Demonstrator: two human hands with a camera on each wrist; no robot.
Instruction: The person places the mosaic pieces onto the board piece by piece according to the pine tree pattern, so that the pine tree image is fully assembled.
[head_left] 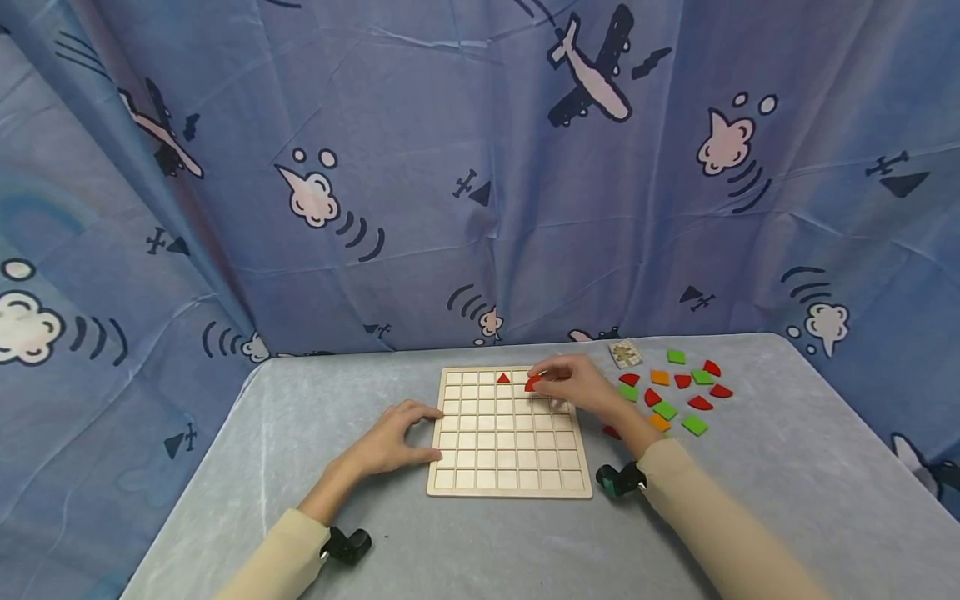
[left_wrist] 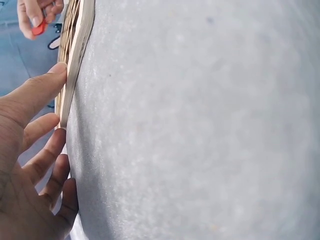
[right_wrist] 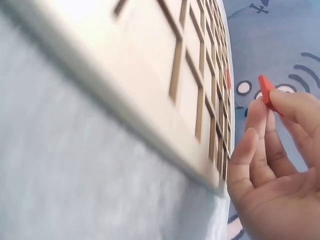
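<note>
A square wooden grid board [head_left: 510,492] lies on the table between both hands. The left hand [head_left: 390,437] rests at its left edge, thumb and fingers spread apart; in the left wrist view the thumb tip touches the board's side [left_wrist: 75,65]. Over the upper right cells, the right hand [head_left: 581,385] pinches a small red tile [head_left: 532,383] with a curved edge. From the right wrist, that red tile [right_wrist: 266,92] shows between thumb and fingertips, raised above the grid. A red triangle tile [head_left: 503,378] sits in the top row of the board.
Right of the board lie scattered red curved tiles [head_left: 701,403], green square tiles [head_left: 695,425] and orange square tiles [head_left: 660,377], some partly behind the right forearm. A small patterned square [head_left: 626,354] lies near the table's back edge. A blue printed curtain [head_left: 420,208] hangs behind the table.
</note>
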